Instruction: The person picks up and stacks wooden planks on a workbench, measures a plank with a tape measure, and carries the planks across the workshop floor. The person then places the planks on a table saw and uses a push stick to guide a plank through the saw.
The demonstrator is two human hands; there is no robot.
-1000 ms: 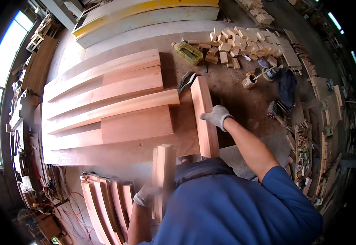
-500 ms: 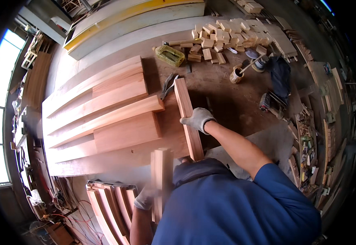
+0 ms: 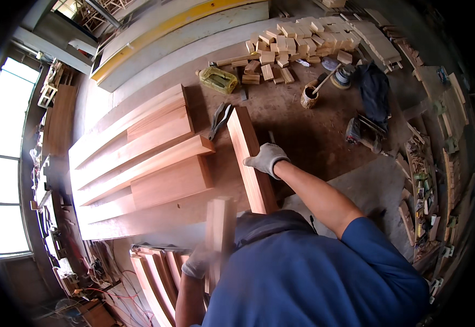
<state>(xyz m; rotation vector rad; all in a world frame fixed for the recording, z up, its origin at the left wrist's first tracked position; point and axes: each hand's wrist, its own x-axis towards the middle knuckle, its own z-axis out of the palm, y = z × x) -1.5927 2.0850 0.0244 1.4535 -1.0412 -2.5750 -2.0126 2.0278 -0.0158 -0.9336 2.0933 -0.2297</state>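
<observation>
My right hand (image 3: 267, 159), in a grey work glove, grips a long wooden board (image 3: 244, 146) by its right edge, with the thumb lying across its upper face. The board slants over the table's near right side, its lower end close to my body. At the lower left, my gloved left hand (image 3: 198, 262) is closed on an upright wooden post (image 3: 220, 226), which is blurred; some of its fingers are hidden behind the wood. Beyond the board lie dark-handled pliers (image 3: 218, 121). To its left, long planks (image 3: 153, 170) rest side by side on the table.
Small wooden blocks (image 3: 286, 46) are heaped at the far side. Nearby are a yellowish plastic bottle (image 3: 219, 80), a brush in a can (image 3: 309, 98), a dark cloth (image 3: 373, 98) and a power tool (image 3: 364, 133). More boards (image 3: 158, 280) stand at lower left.
The board in my right hand has turned about its length, so more of its broad face shows. My left hand still holds the post. The whole view has shifted slightly.
</observation>
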